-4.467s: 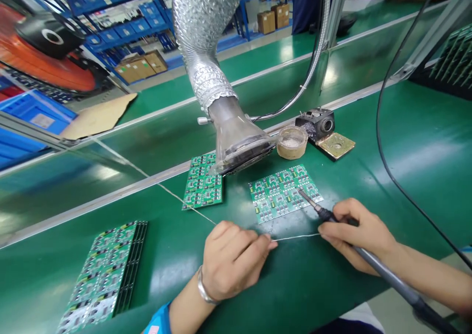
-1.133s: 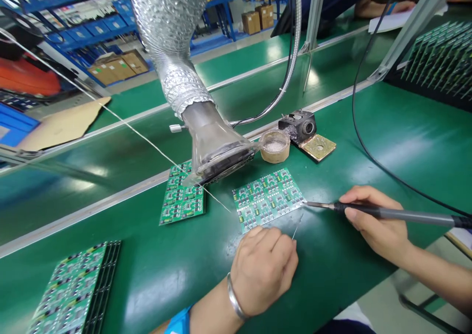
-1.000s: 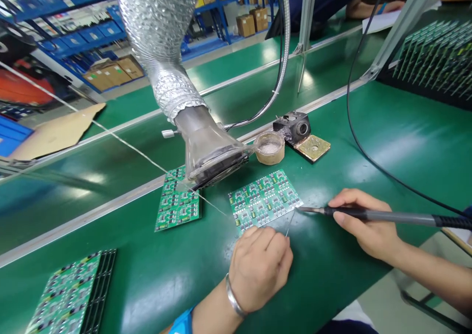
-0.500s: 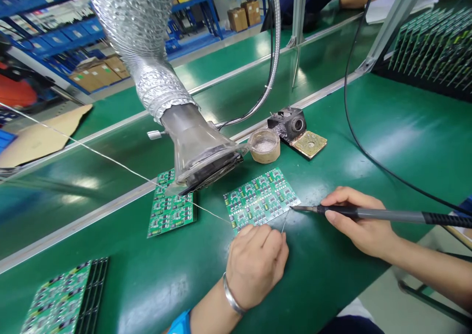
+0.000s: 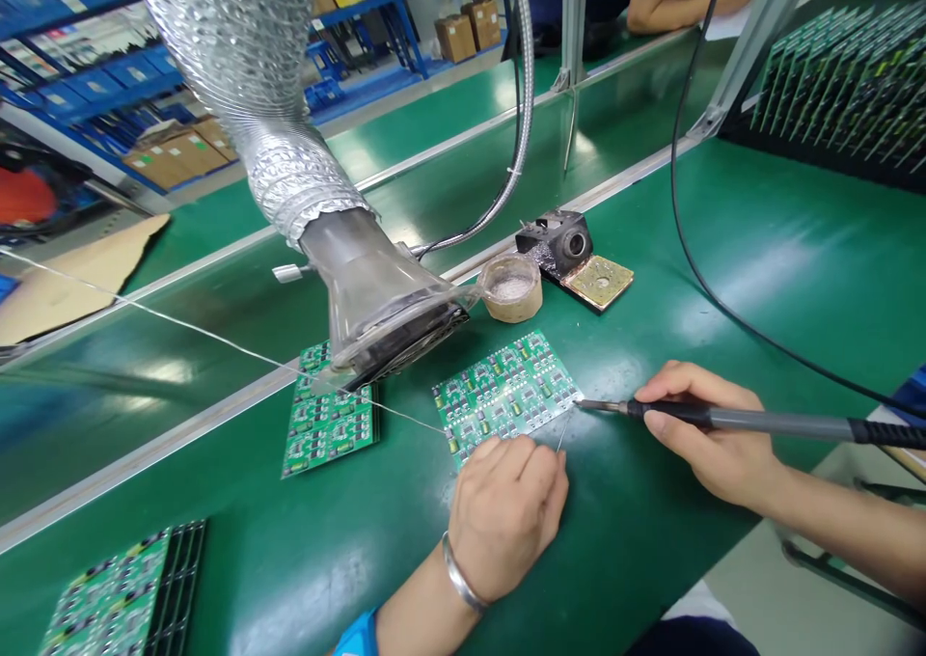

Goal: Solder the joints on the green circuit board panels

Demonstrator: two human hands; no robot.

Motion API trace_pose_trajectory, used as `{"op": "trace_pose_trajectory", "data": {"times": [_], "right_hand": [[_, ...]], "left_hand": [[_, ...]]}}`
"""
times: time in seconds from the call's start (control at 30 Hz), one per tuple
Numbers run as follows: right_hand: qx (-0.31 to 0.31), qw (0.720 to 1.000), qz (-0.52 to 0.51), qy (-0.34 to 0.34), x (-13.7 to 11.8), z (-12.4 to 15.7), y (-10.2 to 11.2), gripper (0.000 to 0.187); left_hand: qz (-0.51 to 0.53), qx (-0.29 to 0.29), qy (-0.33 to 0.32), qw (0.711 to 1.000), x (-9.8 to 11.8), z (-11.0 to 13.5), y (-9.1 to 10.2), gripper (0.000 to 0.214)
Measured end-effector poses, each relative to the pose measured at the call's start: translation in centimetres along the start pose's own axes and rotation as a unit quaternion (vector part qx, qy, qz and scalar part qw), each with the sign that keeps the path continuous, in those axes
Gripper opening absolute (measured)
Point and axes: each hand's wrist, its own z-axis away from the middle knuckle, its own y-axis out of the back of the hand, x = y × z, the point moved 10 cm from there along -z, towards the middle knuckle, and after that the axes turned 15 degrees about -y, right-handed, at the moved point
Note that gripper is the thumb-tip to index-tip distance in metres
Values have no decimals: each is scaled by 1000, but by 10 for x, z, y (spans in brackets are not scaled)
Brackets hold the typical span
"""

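Note:
A green circuit board panel full of small parts lies flat on the green bench. My right hand grips a soldering iron, its tip at the panel's right corner. Closed around thin solder wire, my left hand rests at the panel's near edge and covers part of it. The wire's short end reaches up toward the iron's tip; whether they touch is too small to tell. A long stretch of the wire runs off to the upper left.
A fume extraction nozzle hangs over the bench, close above stacked boards. More boards stand at lower left. Behind the panel are a round tub and an iron stand with a sponge. A rack of boards sits at upper right.
The view has shifted slightly. The iron's tip has moved a little along the panel's right corner, and the solder wire's end has followed it. Both hands keep their hold.

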Motion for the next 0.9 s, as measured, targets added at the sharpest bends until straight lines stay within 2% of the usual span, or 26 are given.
{"op": "trace_pose_trajectory", "data": {"times": [0.4, 0.67, 0.9], "right_hand": [[-5, 1000, 8, -5, 1, -1, -2, 11], [40, 999, -31, -6, 3, 0, 11, 11], [22, 999, -23, -22, 7, -1, 7, 8]], "left_hand": [[1, -25, -3, 1000, -3, 0, -14, 25], [26, -36, 10, 999, -3, -4, -8, 24], [14, -42, 4, 999, -5, -13, -14, 24]]}}
